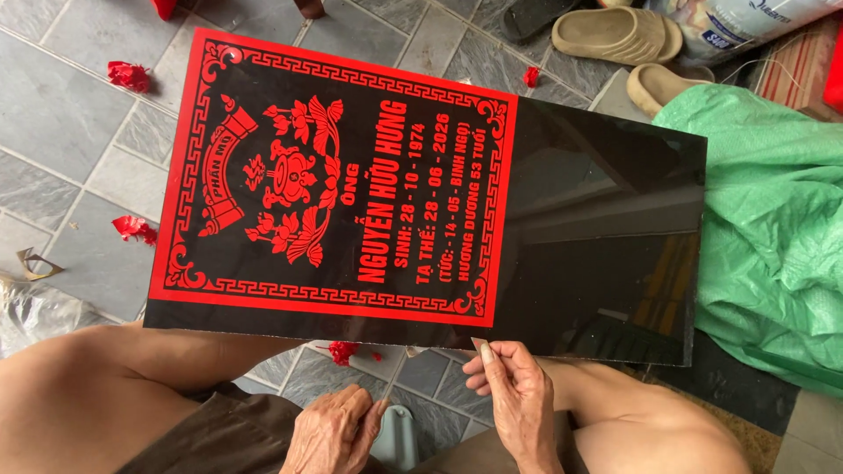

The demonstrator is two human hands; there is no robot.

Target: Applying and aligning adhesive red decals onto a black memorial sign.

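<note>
Slab (606, 228): black, glossy, lying across our knees above the tiled floor (70, 132), with red stencil film (334, 175) covering its left part. Our right hand (518, 395) sits at the slab's near edge, thumb and fingers pinching a small blade (479, 344) whose tip touches that edge. Our left hand (334, 430) rests loosely curled just beside it, below the slab, holding nothing we can see. Red film scraps (132, 228) lie scattered on the tiles. Green tarp (773, 219) bunched off the slab's right end; beige sandals (615, 35) beyond the far edge.
</note>
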